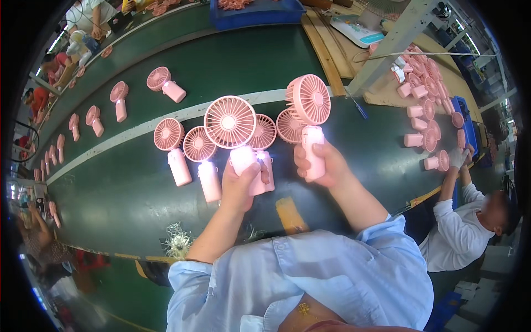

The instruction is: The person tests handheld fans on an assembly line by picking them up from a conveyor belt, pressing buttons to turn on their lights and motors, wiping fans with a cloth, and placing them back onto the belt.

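My left hand [239, 185] grips the handle of a pink handheld fan [230, 123] whose round head points away from me, its handle glowing white. My right hand [323, 163] holds a second pink fan [308, 99] upright by its lit handle. Both are raised over the dark green conveyor belt [121, 193]. Just beyond my hands lie several more pink fans, including one [168, 135] at the left, one [199, 145] beside it, one [263, 133] behind my left hand and one [290, 126] behind the right-hand fan.
More pink fans [165, 82] lie spaced along the belt toward the far left. A person in white [462, 221] at the right reaches to a wooden table [387, 94] piled with pink fans. A blue crate [254, 14] stands at the top. A white tangle [178, 240] lies near the belt edge.
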`<action>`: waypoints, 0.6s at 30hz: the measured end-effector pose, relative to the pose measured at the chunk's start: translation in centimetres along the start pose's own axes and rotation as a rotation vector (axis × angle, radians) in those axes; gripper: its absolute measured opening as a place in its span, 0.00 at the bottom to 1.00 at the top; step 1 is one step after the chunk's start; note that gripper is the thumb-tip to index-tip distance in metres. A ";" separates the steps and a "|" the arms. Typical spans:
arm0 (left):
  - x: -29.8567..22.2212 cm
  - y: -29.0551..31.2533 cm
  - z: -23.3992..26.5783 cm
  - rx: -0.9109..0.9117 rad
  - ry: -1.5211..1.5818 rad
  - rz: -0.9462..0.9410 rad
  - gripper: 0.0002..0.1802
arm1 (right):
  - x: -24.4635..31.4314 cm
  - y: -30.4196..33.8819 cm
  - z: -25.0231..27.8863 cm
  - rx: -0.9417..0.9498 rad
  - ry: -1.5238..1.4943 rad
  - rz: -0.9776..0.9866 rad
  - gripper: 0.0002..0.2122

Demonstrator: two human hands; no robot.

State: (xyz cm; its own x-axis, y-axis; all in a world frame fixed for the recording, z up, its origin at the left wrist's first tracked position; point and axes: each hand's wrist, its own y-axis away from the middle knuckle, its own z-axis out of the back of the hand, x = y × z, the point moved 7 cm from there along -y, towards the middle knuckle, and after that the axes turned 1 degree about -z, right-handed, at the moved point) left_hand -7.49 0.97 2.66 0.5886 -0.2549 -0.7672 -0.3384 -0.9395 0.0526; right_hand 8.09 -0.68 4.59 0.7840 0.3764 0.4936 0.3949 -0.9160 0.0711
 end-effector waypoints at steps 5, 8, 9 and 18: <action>0.9 0.0 0.3 -0.027 0.010 0.016 0.17 | -1.4 0.2 2.4 -0.058 -0.059 0.023 0.18; 0.7 -0.1 -0.1 -0.029 -0.048 0.020 0.17 | -1.9 0.7 1.8 0.189 -0.221 -0.121 0.19; 0.7 -0.1 -0.3 -0.027 -0.073 0.024 0.17 | -1.7 0.8 1.1 0.257 -0.197 -0.112 0.20; 1.4 0.1 0.0 -0.026 -0.120 0.045 0.16 | -1.5 0.5 0.3 0.416 -0.363 -0.109 0.20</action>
State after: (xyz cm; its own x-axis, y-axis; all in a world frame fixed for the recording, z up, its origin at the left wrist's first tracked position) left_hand -6.70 0.54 1.58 0.4804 -0.2687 -0.8349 -0.3425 -0.9338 0.1034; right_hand 7.26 -1.69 3.64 0.8133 0.5572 0.1676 0.5812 -0.7644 -0.2793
